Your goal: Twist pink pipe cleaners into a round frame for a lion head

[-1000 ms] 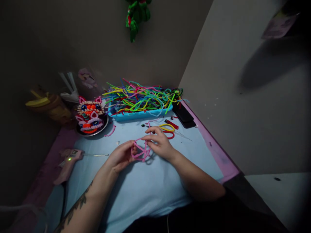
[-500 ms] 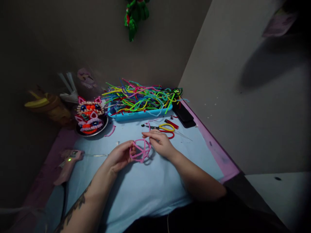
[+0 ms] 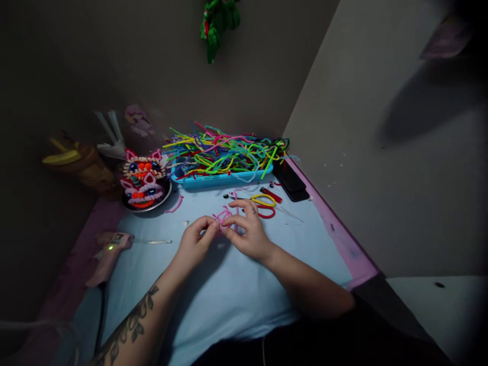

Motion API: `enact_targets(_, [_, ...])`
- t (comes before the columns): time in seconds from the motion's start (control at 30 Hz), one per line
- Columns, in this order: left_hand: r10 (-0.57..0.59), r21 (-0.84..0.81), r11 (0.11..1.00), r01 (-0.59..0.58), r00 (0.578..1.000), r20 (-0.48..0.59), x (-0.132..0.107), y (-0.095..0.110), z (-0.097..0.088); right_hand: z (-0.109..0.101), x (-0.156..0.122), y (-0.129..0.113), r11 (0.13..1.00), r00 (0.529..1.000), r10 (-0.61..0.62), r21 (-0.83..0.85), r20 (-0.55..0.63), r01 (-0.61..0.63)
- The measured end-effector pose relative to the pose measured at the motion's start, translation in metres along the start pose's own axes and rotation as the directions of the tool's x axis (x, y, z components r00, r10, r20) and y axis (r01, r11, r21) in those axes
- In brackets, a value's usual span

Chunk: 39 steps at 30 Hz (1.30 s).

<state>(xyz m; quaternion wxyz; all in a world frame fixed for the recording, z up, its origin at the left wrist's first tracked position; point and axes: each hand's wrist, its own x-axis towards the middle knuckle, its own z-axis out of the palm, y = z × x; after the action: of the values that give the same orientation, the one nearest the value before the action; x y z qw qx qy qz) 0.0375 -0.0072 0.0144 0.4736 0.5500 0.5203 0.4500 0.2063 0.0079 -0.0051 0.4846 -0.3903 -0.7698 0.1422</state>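
Pinching a pink pipe-cleaner frame (image 3: 224, 214) in the fingers of left hand (image 3: 195, 241) and right hand (image 3: 249, 234), above the blue-covered tabletop (image 3: 244, 290). Held near the scissors (image 3: 253, 199), in front of the blue tray (image 3: 221, 181), well apart from the pink glue gun (image 3: 108, 260).

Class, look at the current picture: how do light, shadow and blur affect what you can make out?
Head view: dim overall, darkest at the far left and upper right; head view: a broad soft shadow on the right-hand wall; head view: the brown holder looks smeared; head view: the pink piece between left hand and right hand lacks fine detail.
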Motion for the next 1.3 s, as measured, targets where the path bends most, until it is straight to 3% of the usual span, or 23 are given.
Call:
enact_targets(0.17, [0.080,0.116,0.990,-0.078,0.997,-0.019,-0.002,-0.003,0.001,0.002,-0.001,-0.004,1.000,0.999,0.031,-0.004,-0.019,-0.031])
enact_targets(0.4, [-0.006,0.034,0.999,0.007,1.000,-0.029,-0.001,-0.011,0.002,0.003,-0.003,-0.008,0.999,0.995,0.026,-0.023,-0.101,-0.028])
enact_targets(0.77, [0.028,0.086,0.996,-0.021,0.996,-0.083,-0.005,-0.006,0.007,0.005,-0.004,-0.010,0.990,0.986,-0.095,-0.119,-0.138,0.079])
enact_targets(0.93, [-0.013,0.072,0.997,0.015,0.999,-0.032,-0.002,-0.009,0.002,0.001,-0.003,-0.008,0.989,0.986,-0.123,-0.091,-0.109,0.113])
enact_targets(1.13, [-0.015,0.096,0.995,0.004,0.994,0.109,0.001,-0.006,-0.005,-0.005,0.001,-0.003,0.973,0.973,-0.221,-0.083,-0.073,0.215])
enact_targets(1.3, [-0.046,0.089,0.996,0.031,0.984,0.170,0.002,-0.005,-0.006,-0.006,0.002,-0.001,0.975,0.976,-0.213,-0.075,-0.053,0.209])
